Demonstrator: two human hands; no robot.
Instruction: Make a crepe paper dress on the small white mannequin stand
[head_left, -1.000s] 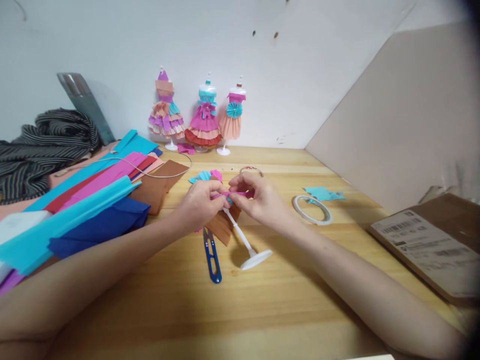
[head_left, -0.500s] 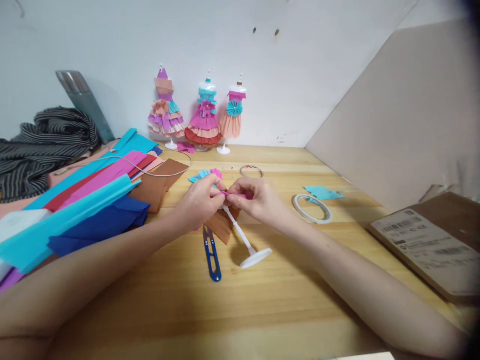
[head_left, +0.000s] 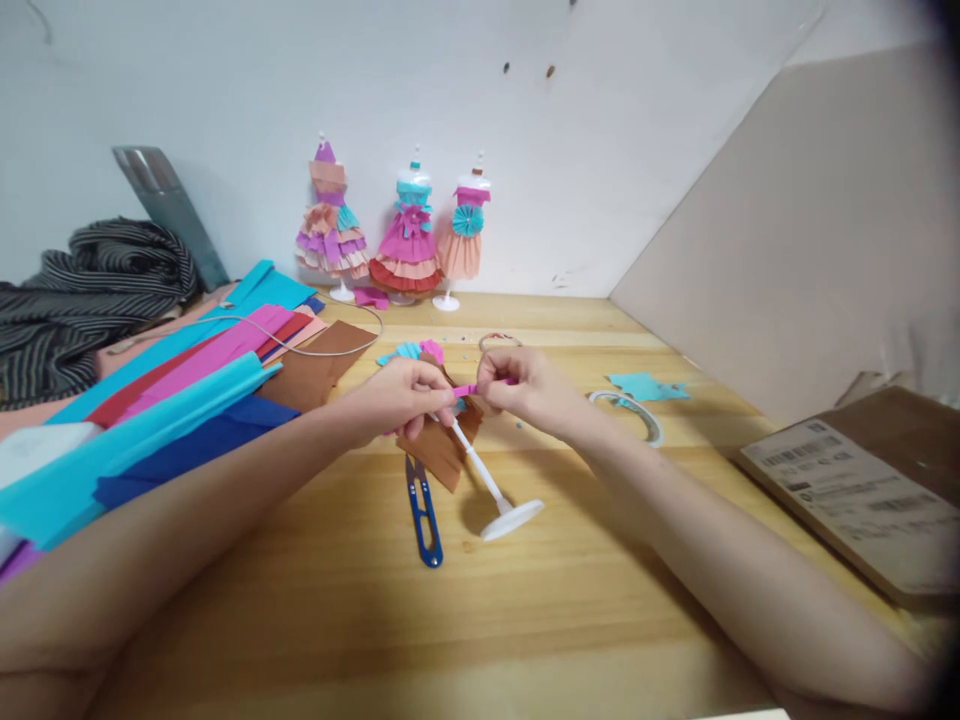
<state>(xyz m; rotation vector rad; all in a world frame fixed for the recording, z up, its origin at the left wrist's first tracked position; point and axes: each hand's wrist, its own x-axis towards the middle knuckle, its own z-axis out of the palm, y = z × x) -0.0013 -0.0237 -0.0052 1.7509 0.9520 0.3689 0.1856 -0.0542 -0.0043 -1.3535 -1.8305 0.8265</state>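
A narrow pink paper strip [head_left: 466, 390] stretches between my two hands. My left hand [head_left: 411, 396] pinches its left end, and my right hand [head_left: 517, 384] has closed fingers round the other. Below them a small white dress-form stand [head_left: 484, 472] lies tilted, its round foot toward me; its upper end is hidden by my left hand. Brown crepe paper [head_left: 435, 455] is under the stand's upper part. Blue thread snips [head_left: 424, 515] lie just left of the stand. A blue and pink pleated paper piece [head_left: 411, 352] shows behind my left hand.
Three small dress forms in paper dresses [head_left: 406, 235] stand against the wall. Colored crepe sheets [head_left: 187, 390] and a striped cloth [head_left: 97, 290] are piled at left. A tape roll [head_left: 654, 425], a blue scrap [head_left: 649, 386] and a cardboard parcel [head_left: 862, 490] lie at right.
My right hand has shifted slightly right, away from my left hand, so more of the pink strip shows between them. My left hand's lower fingers have come down near the stand's upper end.
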